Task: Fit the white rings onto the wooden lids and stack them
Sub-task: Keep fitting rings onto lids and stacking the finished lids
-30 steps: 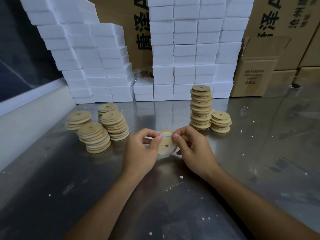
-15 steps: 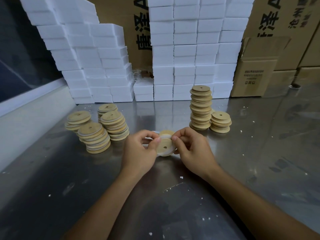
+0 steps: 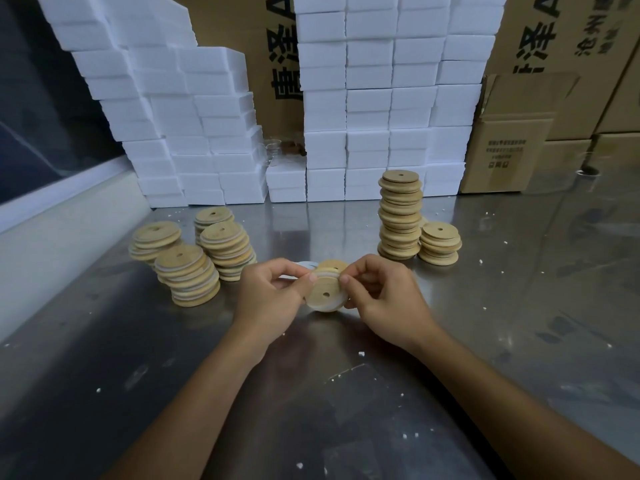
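Two hands meet over the steel table (image 3: 519,306) around a single wooden lid (image 3: 325,292), which serves as the landmark for everything else. The left hand (image 3: 273,299) pinches the lid's left edge between curled fingers and thumb, and the right hand (image 3: 384,299) pinches its right edge the same way, so the lid is tilted up off the table with its small centre hole facing the camera. A white ring (image 3: 323,308) shows around the lower rim of the lid, and how fully it is seated there cannot be told. Just behind the lid, partly hidden by the fingers, lie another wooden disc (image 3: 333,264) and a bit of something flat and white (image 3: 306,264). Left of the lid and slightly behind it stand four short lid stacks (image 3: 188,275), with pale bands showing between their lids. Behind the lid to the right rises a tall lid stack (image 3: 400,216), with a low lid stack (image 3: 440,244) touching or just beside it on its far side from the lid. Well behind the lid, white foam blocks (image 3: 381,98) are piled in walls against cardboard boxes (image 3: 509,150). White crumbs (image 3: 361,354) lie scattered on the table nearer the camera than the lid.
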A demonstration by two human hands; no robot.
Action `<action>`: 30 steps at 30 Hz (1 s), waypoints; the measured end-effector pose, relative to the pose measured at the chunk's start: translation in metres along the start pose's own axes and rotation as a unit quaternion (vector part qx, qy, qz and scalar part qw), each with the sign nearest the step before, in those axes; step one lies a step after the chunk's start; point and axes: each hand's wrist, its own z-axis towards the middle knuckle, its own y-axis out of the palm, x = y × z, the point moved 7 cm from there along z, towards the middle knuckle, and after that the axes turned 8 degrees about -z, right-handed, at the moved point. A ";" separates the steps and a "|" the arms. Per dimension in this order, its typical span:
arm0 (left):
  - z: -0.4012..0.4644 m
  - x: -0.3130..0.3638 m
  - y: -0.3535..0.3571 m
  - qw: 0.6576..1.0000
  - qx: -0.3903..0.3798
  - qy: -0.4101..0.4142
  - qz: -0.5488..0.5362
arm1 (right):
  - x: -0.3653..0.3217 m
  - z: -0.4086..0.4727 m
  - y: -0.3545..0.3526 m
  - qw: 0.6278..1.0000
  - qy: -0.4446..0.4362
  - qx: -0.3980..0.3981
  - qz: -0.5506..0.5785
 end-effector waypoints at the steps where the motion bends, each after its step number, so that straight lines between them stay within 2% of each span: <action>1: 0.000 0.000 0.000 1.000 -0.003 -0.002 0.000 | 0.000 0.001 -0.001 1.000 0.006 -0.004 0.000; 7: 0.000 -0.001 -0.002 1.000 0.003 0.000 0.003 | 0.004 0.000 -0.002 1.000 0.026 -0.007 -0.005; 14: 0.001 -0.006 -0.004 1.000 -0.006 -0.006 -0.019 | 0.002 -0.003 -0.001 0.999 -0.006 0.000 -0.039; 22: -0.009 0.015 0.011 0.985 -0.049 0.143 0.079 | -0.027 -0.009 -0.002 0.981 -0.134 0.015 -0.136; 30: -0.009 0.018 0.010 0.970 -0.046 0.202 0.128 | -0.030 -0.009 -0.001 0.981 -0.136 0.001 -0.136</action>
